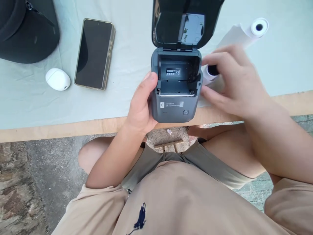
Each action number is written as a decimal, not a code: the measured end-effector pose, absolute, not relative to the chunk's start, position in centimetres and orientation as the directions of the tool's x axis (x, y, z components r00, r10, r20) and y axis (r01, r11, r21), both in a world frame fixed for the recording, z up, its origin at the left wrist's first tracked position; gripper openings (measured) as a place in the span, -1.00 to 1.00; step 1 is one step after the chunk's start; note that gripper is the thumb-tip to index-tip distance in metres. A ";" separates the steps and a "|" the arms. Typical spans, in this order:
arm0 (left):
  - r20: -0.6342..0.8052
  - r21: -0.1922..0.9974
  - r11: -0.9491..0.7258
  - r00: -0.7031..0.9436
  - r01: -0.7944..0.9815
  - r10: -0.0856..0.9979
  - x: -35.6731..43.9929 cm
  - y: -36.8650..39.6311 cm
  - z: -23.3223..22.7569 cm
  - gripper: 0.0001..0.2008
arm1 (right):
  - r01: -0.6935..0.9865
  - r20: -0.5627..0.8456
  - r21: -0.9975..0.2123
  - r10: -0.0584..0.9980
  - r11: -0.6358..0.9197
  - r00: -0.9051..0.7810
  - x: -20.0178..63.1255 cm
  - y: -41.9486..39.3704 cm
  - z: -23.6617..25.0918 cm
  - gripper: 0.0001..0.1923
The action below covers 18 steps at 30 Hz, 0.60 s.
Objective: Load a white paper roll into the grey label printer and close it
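A dark grey label printer (174, 107) is held over the table's front edge, its glossy black lid (178, 26) raised and its paper bay (179, 65) bare inside. My left hand (143, 101) grips the printer's left side, thumb on the upper rim and the other fingers hidden underneath. At the right side is my right hand (237, 78), slightly blurred, with thumb and forefinger spread apart and their tips at the printer's edge. Between those fingers shows a white paper roll (207, 77) with a black core, partly covered; whether they touch it is unclear.
Farther right lies another white paper roll (259, 27) with a loose strip. On the left are a phone (94, 54), a white earbud case (58, 79) and a black zipped bag (26, 32). A pale cloth (127, 39) covers the wooden-edged table (61, 130).
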<state>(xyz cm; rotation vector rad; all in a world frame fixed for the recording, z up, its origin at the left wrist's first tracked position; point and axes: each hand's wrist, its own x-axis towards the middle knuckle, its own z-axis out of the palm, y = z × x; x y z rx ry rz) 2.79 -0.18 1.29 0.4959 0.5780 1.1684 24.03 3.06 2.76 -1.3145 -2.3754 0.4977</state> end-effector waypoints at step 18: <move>-0.205 0.700 0.324 0.256 -0.636 0.945 2.9 -0.1 1.2 -0.72 | 0.021 -0.084 -0.996 0.995 -0.083 -0.057 20.7 3.0 6.3 -0.62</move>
